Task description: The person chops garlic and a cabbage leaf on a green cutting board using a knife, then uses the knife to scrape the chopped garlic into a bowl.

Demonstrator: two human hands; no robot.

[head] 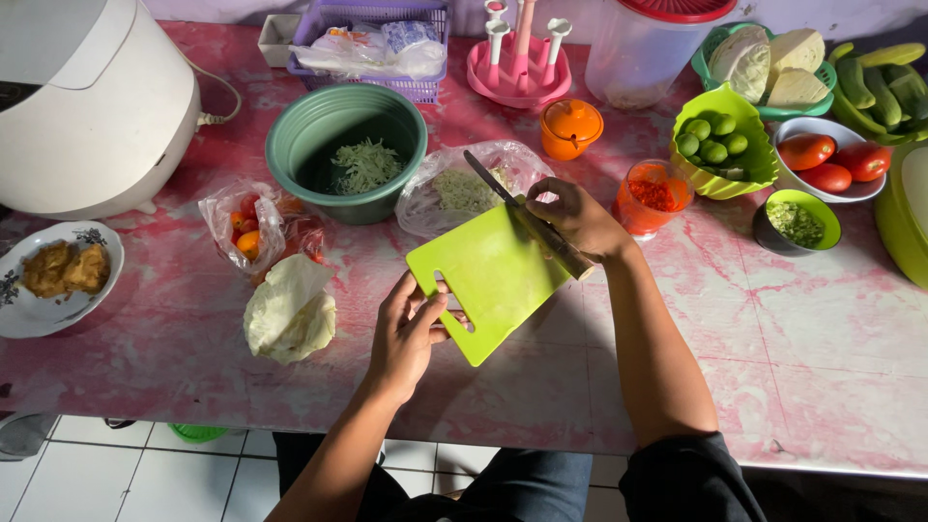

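We stand at a pink marbled table [773, 358], and everything is placed from the lime-green cutting board [488, 275] that we hold lifted and tilted above it. Our left hand [406, 333] is clenched on the handle end, thumb by the slot; our right hand [575, 220] is wrapped tight around a knife [512, 208], its blade lying across the board's far edge and pointing away to the upper left.

Far to the left of the grip sits a white rice cooker [87, 106]. Just beyond the board stands a green bowl [345, 150] with a small heap of shredded cabbage [365, 166], and beside it a clear bag [464, 188] with more shreds. From this we judge that some cabbage is cut and moved off the board, which is bare now. A cabbage chunk [290, 309], just left of our left hand, lies uncut. Off to the right wait limes [710, 140], tomatoes [826, 159] and cucumbers [884, 87], all whole.

The cooker is cut off by the frame. We cannot make out what the blade's tip touches, nor what is in the small bag [253, 227] beyond the cabbage chunk.
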